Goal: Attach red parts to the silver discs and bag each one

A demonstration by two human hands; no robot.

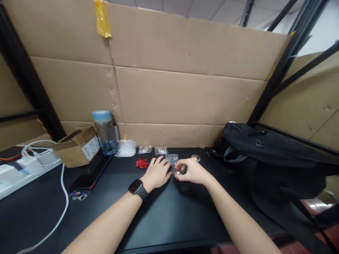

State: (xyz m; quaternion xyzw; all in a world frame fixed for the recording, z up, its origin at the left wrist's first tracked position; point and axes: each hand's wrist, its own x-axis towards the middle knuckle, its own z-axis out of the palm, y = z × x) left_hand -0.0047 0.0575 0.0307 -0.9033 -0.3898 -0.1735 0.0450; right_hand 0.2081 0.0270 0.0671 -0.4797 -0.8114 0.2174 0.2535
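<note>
My right hand (194, 170) pinches a small round metal disc (177, 172) between thumb and fingers. Something red shows on the disc, partly covered by the fingers. My left hand (158, 173), with a black watch on its wrist, rests palm down with its fingers spread. Its thumb side lies close to the disc; whether they touch I cannot tell. Just beyond the hands is a clear plastic bag (172, 158). A heap of red cord-like pieces (142, 163) lies left of my left fingers. Another metal disc (196, 157) sits behind my right hand.
Two bagged discs (144, 150) lie at the back by a stack of clear bags (126, 148). Leftward stand a water bottle (103, 132), an open cardboard box (76, 148), a phone (91, 173) and a white power strip (31, 169). A black backpack (265, 158) fills the right side.
</note>
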